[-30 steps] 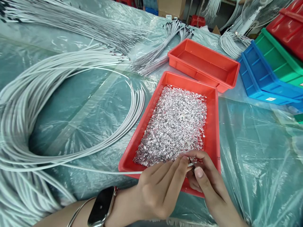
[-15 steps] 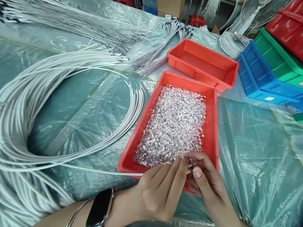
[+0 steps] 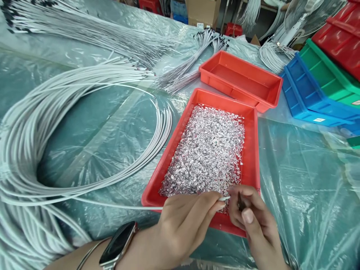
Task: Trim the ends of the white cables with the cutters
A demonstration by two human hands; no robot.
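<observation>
Over the near edge of a red tray (image 3: 256,150), my left hand (image 3: 182,225) pinches a white cable (image 3: 135,207). Its short end pokes out past the fingertips, pointing right. My right hand (image 3: 258,221) is closed around a small dark pointed tool (image 3: 240,202), just right of the cable end and apart from it. Most of the tool is hidden by the fingers, so its kind is unclear. Below both hands, the tray holds a heap of small shiny silver foil scraps (image 3: 205,150). A large coil of white cables (image 3: 25,150) lies to the left.
A second red tray (image 3: 242,77) touches the first at its far side. Bundles of thin cables with dark ends (image 3: 95,32) lie at the back left. Blue bins (image 3: 306,90), a green bin (image 3: 329,67) and a red bin (image 3: 341,37) stand right. Plastic sheeting (image 3: 303,180) covers the table.
My right hand has moved slightly right and down, drawing the tool away from the cable it was crossing. The cable end now shows free beyond my left fingertips.
</observation>
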